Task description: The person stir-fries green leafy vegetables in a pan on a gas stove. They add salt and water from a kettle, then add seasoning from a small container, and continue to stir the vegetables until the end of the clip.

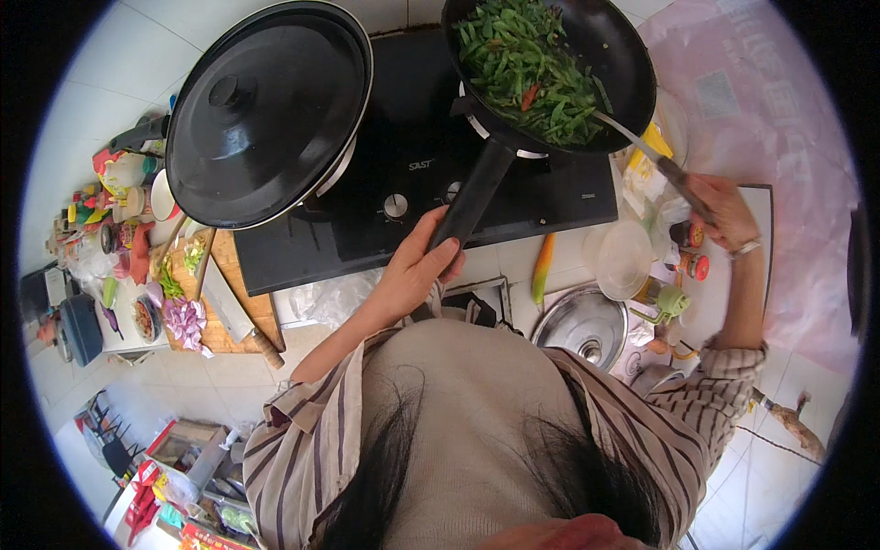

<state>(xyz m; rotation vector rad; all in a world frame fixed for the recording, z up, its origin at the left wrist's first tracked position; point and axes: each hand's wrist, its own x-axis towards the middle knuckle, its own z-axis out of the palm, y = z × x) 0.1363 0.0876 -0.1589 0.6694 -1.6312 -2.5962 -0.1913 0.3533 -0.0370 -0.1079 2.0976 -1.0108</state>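
Observation:
My left hand (419, 265) is wrapped around the black handle (474, 196) of a frying pan (622, 65) on the right burner. Cut green vegetables (526, 75) with a few reddish pieces fill the pan's left side. In my right hand (725, 210) is the dark grip of a metal-shafted spatula (639, 143). Its working end is hidden among the greens near the pan's right front. A second pan under a black domed lid (289, 103) stands on the left of the black gas hob (412, 185).
Left of the hob, a cleaver (230, 302) lies on a wooden cutting board (265, 320) beside chopped purple onion (184, 323). Jars and bottles crowd the far left. On the right are a metal lid (584, 330), a translucent plastic lid (622, 258) and red-capped jars (693, 265).

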